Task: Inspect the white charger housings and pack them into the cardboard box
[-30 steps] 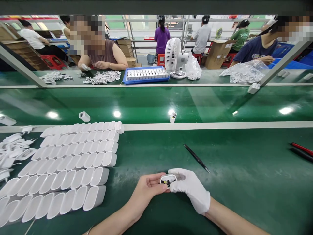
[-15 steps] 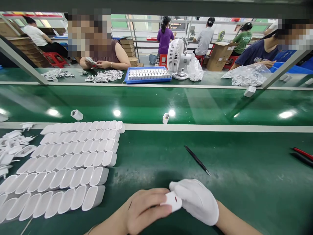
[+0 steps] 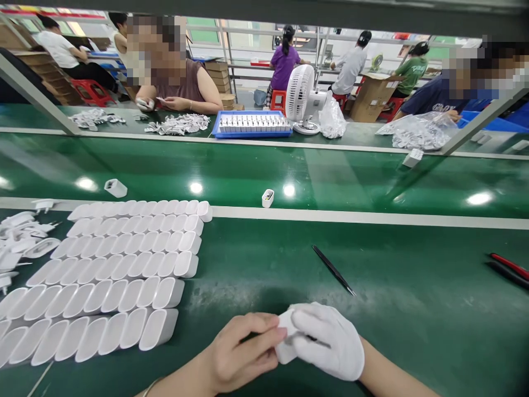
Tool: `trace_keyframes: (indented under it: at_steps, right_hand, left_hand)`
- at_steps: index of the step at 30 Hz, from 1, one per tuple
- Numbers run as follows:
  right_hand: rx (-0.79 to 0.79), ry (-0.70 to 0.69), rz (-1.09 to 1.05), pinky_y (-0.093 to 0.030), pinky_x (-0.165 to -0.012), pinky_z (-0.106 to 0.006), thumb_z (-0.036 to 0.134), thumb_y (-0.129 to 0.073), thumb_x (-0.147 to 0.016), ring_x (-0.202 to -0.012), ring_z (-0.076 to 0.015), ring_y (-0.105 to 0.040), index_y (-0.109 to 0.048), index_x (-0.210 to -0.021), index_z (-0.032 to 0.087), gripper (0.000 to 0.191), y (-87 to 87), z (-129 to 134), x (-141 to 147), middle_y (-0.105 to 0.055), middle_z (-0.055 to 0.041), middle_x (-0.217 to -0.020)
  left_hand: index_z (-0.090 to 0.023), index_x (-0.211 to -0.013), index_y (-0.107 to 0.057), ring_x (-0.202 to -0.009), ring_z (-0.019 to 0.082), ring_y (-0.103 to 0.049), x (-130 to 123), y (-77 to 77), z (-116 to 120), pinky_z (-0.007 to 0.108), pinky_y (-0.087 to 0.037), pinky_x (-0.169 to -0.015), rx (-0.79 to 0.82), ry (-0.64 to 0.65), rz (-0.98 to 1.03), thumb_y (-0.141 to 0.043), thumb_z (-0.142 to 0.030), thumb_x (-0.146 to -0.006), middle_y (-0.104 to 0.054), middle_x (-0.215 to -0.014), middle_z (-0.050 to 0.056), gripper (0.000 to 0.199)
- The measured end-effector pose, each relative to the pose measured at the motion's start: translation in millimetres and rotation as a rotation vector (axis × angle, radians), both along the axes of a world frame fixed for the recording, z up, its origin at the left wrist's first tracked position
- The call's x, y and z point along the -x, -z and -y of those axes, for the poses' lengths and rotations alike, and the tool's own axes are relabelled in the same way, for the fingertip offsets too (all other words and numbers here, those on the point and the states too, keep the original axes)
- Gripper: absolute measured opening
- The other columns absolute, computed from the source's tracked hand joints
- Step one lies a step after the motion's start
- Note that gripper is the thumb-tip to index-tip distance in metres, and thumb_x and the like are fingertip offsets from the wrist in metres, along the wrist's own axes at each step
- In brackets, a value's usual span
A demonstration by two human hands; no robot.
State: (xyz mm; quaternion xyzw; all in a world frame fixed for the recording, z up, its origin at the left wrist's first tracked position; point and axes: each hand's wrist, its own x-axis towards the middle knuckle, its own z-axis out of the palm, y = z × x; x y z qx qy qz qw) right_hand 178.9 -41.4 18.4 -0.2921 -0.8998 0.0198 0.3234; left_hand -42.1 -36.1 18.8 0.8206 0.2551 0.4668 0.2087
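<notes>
Head view: left hand (image 3: 248, 347), bare, is gripping a small white casing (image 3: 285, 353) from its left side, fingers closing over it. Right hand (image 3: 328, 342), in a white glove, is holding the same casing from the right, fingers wrapping round and hiding part of it. Casing is sitting between both hands, just above the near part of the green table (image 3: 405, 320). Tweezers (image 3: 333, 270) are lying beyond the right hand, well apart from it, tips pointing toward the near side. Red-and-black tool (image 3: 510, 266) is lying at the far right edge, partly out of view. White shells (image 3: 165, 292) are standing in six rows on the left, plug parts (image 3: 20, 237) piling up beside them at the edge. Past the white rail (image 3: 330, 215), two housings (image 3: 268, 198) are lying apart on the green strip (image 3: 231, 171). Across it, a person (image 3: 198, 88) is handling small white parts near a blue tray (image 3: 253, 133) and a fan (image 3: 300, 94).
</notes>
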Motion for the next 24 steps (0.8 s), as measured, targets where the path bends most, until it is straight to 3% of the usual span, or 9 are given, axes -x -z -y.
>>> trace_keyframes:
  at_steps: [3,6,10,11,13,16,18,21,24]
  right_hand:
    - [0.000,0.006,0.042,-0.054,-0.072,-0.027,0.022,-0.046,-0.090,-0.088,-0.0176,-0.066,-0.047,-0.126,0.021,0.035,7.3,-1.1,5.4,-0.068,-0.0097,-0.106]
    - [0.205,0.139,-0.065,-0.053,-0.076,-0.026,0.026,-0.047,-0.089,-0.090,-0.0171,-0.066,-0.052,-0.122,0.019,0.033,11.0,-27.5,7.9,-0.068,-0.0085,-0.105]
    - [0.531,0.540,-0.185,-0.048,-0.071,-0.022,0.029,-0.057,-0.082,-0.080,-0.0150,-0.064,-0.064,-0.088,0.020,0.013,0.3,-112.4,-12.4,-0.069,-0.0028,-0.090]
    - [0.516,0.717,-0.193,-0.046,-0.069,-0.022,0.033,-0.059,-0.080,-0.076,-0.0148,-0.063,-0.064,-0.083,0.020,0.014,-3.8,-136.6,-22.0,-0.068,-0.0020,-0.084]
    - [0.468,0.868,-0.196,-0.042,-0.065,-0.025,0.035,-0.053,-0.082,-0.072,-0.0160,-0.060,-0.063,-0.081,0.017,0.020,-10.9,-178.3,-42.3,-0.065,-0.0049,-0.077]
    - [0.414,0.939,-0.174,-0.037,-0.061,-0.026,0.033,-0.041,-0.088,-0.068,-0.0132,-0.059,-0.060,-0.073,0.014,0.031,-16.2,-213.4,-59.9,-0.060,-0.0055,-0.071]
    - [0.362,0.935,-0.163,-0.038,-0.062,-0.027,0.031,-0.040,-0.088,-0.077,-0.0168,-0.060,-0.059,-0.079,0.014,0.027,-17.0,-219.1,-53.8,-0.061,-0.0099,-0.083]
    - [0.268,0.847,-0.126,-0.041,-0.073,-0.034,0.025,-0.044,-0.086,-0.103,-0.0273,-0.054,-0.056,-0.103,0.013,0.025,-16.9,-204.9,-20.2,-0.053,-0.0190,-0.115]
    - [0.257,0.648,-0.018,-0.042,-0.084,-0.038,0.018,-0.053,-0.078,-0.110,-0.0286,-0.053,-0.058,-0.107,0.018,0.029,-13.9,-163.7,15.4,-0.054,-0.0129,-0.122]
  left_hand:
    - [-0.018,-0.116,-0.061,-0.069,0.015,-0.065,-9.1,0.0,-4.5,0.023,-0.059,-0.063,0.469,-0.013,0.105,-0.070,-0.013,-0.067,-0.059,-0.084,0.003,0.050]
    - [-0.020,-0.125,-0.054,-0.087,0.020,-0.066,-8.9,-4.2,-17.4,0.031,-0.059,-0.076,0.818,-0.081,-0.004,-0.064,-0.029,-0.079,-0.063,-0.102,0.008,0.048]
    - [-0.015,-0.135,-0.044,-0.121,0.037,-0.044,12.8,-17.9,-37.9,0.055,-0.042,-0.095,0.390,-0.718,-0.517,-0.052,-0.038,-0.088,-0.049,-0.132,0.017,0.054]
    - [-0.009,-0.132,-0.046,-0.122,0.041,-0.041,20.4,-21.1,-41.3,0.058,-0.039,-0.095,0.267,-0.887,-0.647,-0.049,-0.036,-0.089,-0.047,-0.131,0.022,0.051]
    - [0.003,-0.123,-0.051,-0.120,0.043,-0.041,35.4,-25.6,-45.0,0.058,-0.037,-0.093,0.119,-1.112,-0.859,-0.039,-0.028,-0.092,-0.048,-0.127,0.029,0.045]
    - [0.002,-0.105,-0.062,-0.117,0.040,-0.045,51.7,-26.7,-44.8,0.055,-0.038,-0.089,0.083,-1.186,-1.060,-0.033,-0.014,-0.091,-0.052,-0.124,0.029,0.036]
    - [-0.002,-0.093,-0.067,-0.118,0.039,-0.046,56.7,-25.1,-43.9,0.053,-0.039,-0.087,0.109,-1.186,-1.125,-0.032,-0.002,-0.085,-0.053,-0.125,0.027,0.036]
    - [-0.005,-0.086,-0.070,-0.119,0.038,-0.045,58.5,-23.2,-44.7,0.051,-0.038,-0.086,0.148,-1.180,-1.160,-0.031,0.010,-0.074,-0.054,-0.127,0.023,0.044]
    - [-0.010,-0.083,-0.072,-0.117,0.035,-0.048,60.6,-25.0,-46.7,0.049,-0.038,-0.086,0.196,-1.150,-1.152,-0.032,0.013,-0.070,-0.058,-0.123,0.020,0.048]
